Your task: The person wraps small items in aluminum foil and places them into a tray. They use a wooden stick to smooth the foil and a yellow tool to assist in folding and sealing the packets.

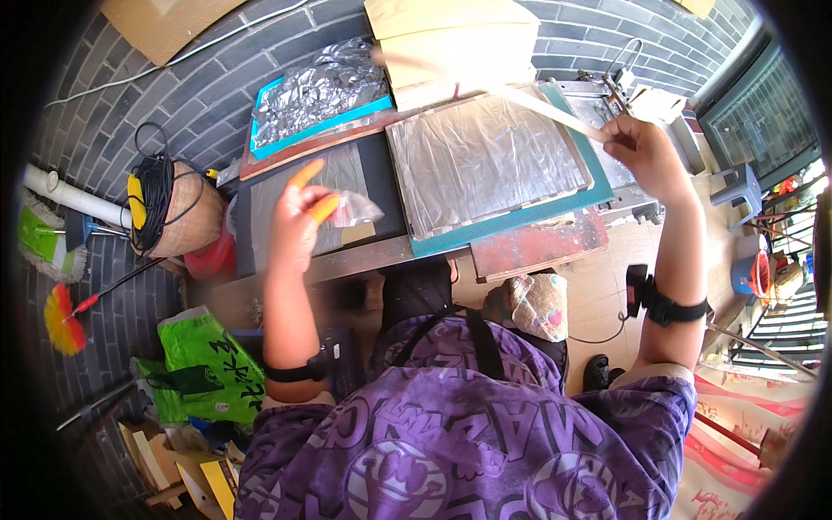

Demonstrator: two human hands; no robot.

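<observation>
My left hand (292, 224) is over the left part of the table, with orange finger cots on the thumb and a finger. Beside its thumb is a small piece of clear plastic (357, 209); I cannot tell whether the hand holds it. A grey sheet (266, 195) lies beneath on a black surface. Out to the right, my right hand (640, 153) pinches the end of a long pale strip (552, 112). The strip's far end blurs towards the back. Below it, a wrinkled silvery film (484, 166) covers a flat board on a teal ribbed mat (448, 242).
A blue tray (325, 123) of crumpled silvery foil stands at the back left, beside a pale yellow stack (461, 49). Metal equipment (595, 107) adjoins the table's right side. Coiled black cable (166, 195) hangs over a round container (198, 208) on the left.
</observation>
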